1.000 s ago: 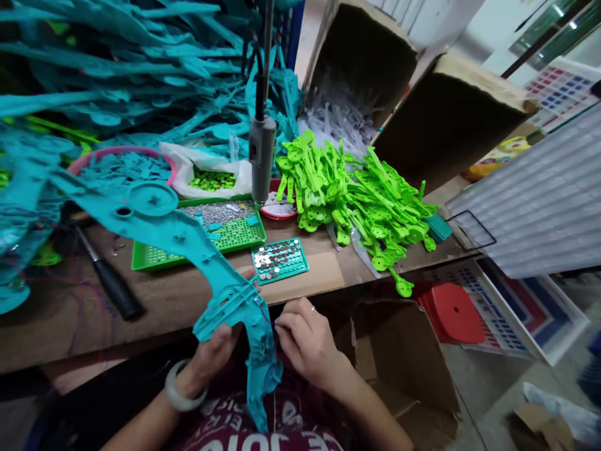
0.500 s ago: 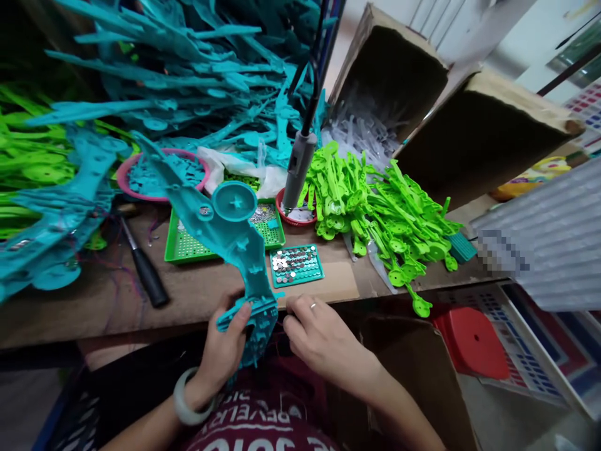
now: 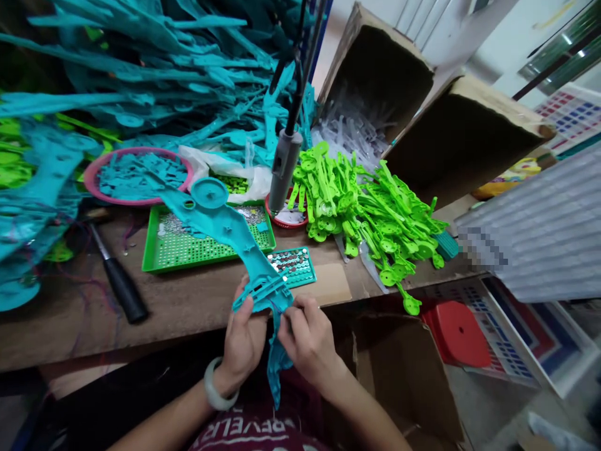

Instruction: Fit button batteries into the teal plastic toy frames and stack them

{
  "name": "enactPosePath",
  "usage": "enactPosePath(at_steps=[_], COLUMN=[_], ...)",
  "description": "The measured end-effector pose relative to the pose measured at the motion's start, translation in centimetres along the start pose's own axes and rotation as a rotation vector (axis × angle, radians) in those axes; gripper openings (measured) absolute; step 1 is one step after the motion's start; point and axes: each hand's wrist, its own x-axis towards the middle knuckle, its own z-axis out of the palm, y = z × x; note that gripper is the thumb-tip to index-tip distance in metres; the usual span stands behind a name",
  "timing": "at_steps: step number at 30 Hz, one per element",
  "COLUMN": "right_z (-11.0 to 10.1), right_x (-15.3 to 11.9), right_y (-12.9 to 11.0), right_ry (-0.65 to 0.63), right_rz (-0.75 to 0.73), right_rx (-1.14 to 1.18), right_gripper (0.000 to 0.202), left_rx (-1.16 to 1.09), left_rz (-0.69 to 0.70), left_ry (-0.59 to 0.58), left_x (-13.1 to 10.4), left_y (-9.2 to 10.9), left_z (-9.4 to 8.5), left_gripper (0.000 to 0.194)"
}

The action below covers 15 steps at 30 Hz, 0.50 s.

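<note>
**Two-handed work on a curved turquoise part at the bench edge**

The left hand (image 3: 244,341), lower center of the frame, grips a long, curved, turquoise molded-plastic part (image 3: 253,254) near its ribbed middle, the thumb lying over the ribs. The right hand (image 3: 310,335), just beside it, has its fingers curled in narrowly at the part's lower section; whether they pinch the edge or a small item cannot be told. The part slants from center left, where its round cup lies uppermost, down to a narrow tip above the person's lap.

The step in hand is judged to be close fingertip work on the lower section, the left hand serving as support. The next move would call for a steady left grip and fine control by the right fingers, since the long upper end could swing or tip if the hold slackened.

Beyond the hands, a small turquoise tray (image 3: 307,274) of metallic discs rests near the bench edge, partly behind the part. A shallow, perforated, bright-green tray (image 3: 188,250) lies farther left, beneath the part's upper stretch. A gray cylindrical tool (image 3: 284,166) appears above center; heaped lime-green plastic parts (image 3: 375,213) lie to its right. A black-handled tool (image 3: 124,288) rests at center left.
</note>
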Motion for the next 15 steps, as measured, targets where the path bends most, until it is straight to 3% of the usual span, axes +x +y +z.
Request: enactPosePath(at_steps=[5, 8, 15], right_z=[1.0, 1.8, 3.1], right_x=[-1.8, -2.2, -2.5], right_y=[0.2, -0.1, -0.3], right_ry=[-0.032, -0.013, 0.036], right_rz=[0.111, 0.152, 0.195], right_rx=[0.105, 0.149, 0.204], right_gripper=[0.014, 0.01, 0.01], left_rx=[0.192, 0.363, 0.632], left_rz=[-0.107, -0.101, -0.082], left_ry=[0.036, 0.044, 0.068], left_x=[-1.0, -1.1, -1.0], left_y=[0.0, 0.4, 1.0], left_z=[-2.7, -4.0, -5.1], left_gripper=[0.031, 0.032, 0.039])
